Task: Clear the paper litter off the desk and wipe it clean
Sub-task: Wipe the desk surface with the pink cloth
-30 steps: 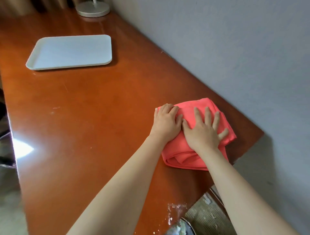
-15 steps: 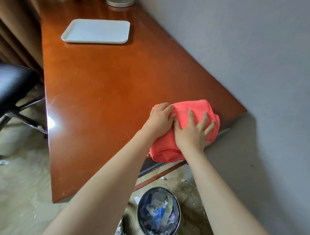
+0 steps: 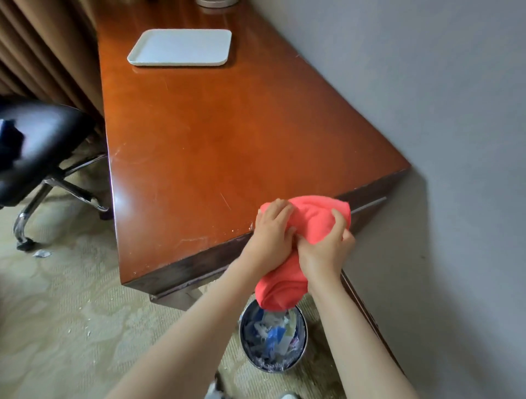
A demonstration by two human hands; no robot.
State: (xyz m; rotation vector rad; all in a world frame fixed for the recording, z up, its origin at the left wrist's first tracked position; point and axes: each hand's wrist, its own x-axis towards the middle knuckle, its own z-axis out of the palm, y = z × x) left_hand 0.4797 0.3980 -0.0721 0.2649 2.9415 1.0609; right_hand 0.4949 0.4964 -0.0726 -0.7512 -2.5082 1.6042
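Note:
A coral-red cloth (image 3: 311, 218) is bunched at the near end of the glossy brown desk (image 3: 199, 136), half over the edge and hanging down. My left hand (image 3: 270, 232) grips its left side with curled fingers. My right hand (image 3: 327, 247) clutches the right side, fingers wrapped into the fabric. Directly below the cloth stands a round metal bin (image 3: 301, 346) on the floor, filled with torn paper scraps. A few pale crumbs lie near the desk's near edge.
A white tray (image 3: 179, 48) lies at the far end of the desk, with a lamp base (image 3: 213, 2) behind it. A black swivel chair (image 3: 37, 153) stands left of the desk. Grey wall runs along the right. Scraps dot the carpet.
The cloth has slid from the desktop to and over the near edge, above the bin. Both hands went from pressing flat on it to clutching it.

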